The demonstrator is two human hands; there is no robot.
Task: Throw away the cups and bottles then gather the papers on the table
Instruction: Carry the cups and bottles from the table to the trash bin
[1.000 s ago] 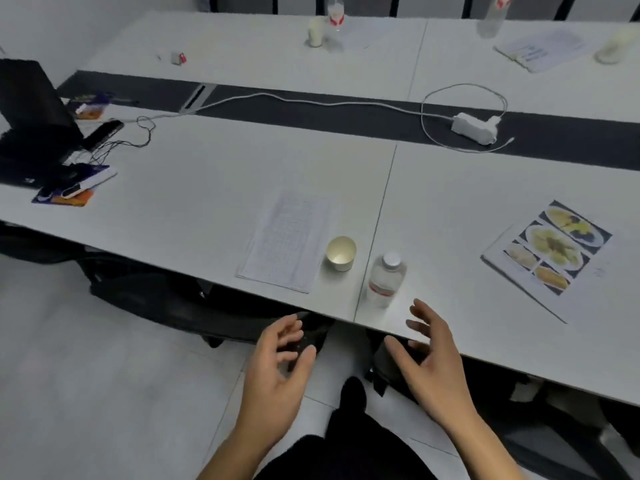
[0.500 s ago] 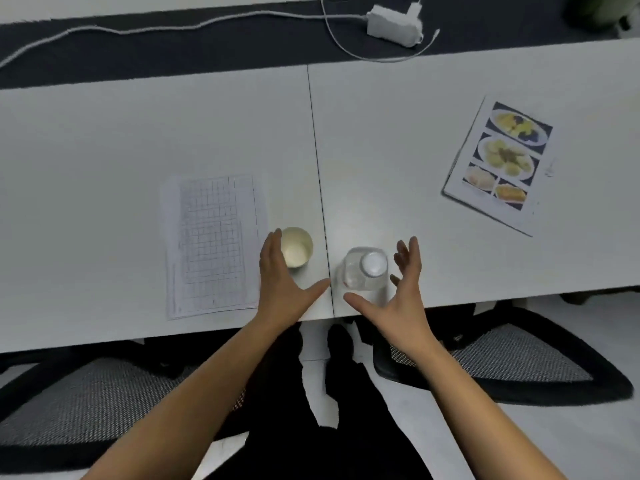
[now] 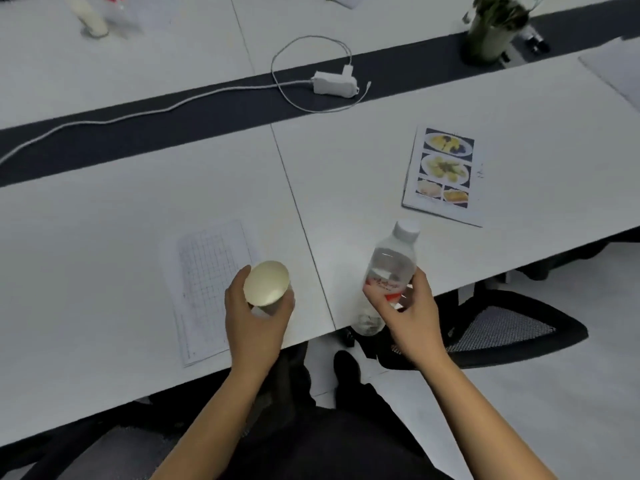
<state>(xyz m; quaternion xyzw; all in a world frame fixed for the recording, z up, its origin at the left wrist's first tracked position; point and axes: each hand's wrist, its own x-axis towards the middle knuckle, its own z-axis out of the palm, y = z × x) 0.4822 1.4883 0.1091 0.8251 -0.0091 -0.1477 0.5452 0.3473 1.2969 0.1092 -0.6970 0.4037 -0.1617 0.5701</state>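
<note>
1. Head view: the left hand [image 3: 256, 320] grips a paper cup [image 3: 266, 284], with the thumb on one side of the cup wall and the fingers curled round the other.
2. The cup is tilted so its open mouth faces the camera. It sits over the near part of the white table [image 3: 104, 237], at the right edge of a gridded sheet of paper [image 3: 204, 271].
3. The right hand [image 3: 412, 313] grips a clear plastic water bottle [image 3: 389, 271], fingers and thumb wrapped round its lower body at the red label.
4. The bottle leans with its white cap pointing away from the person. Its base hangs at the table's near edge, just right of the seam between the two tabletops.
5. A sheet printed with food photos [image 3: 443, 174] lies flat further right on the table, apart from both hands.
6. A white charger brick [image 3: 334, 85] with its looped cable lies on the dark strip down the middle of the table.
7. A potted plant [image 3: 491, 26] stands at the far right of that strip.
8. Another pale cup [image 3: 88, 19], blurred, stands on the far tabletop at upper left.
9. A black mesh office chair [image 3: 502, 327] is tucked under the table beside the right hand.
</note>
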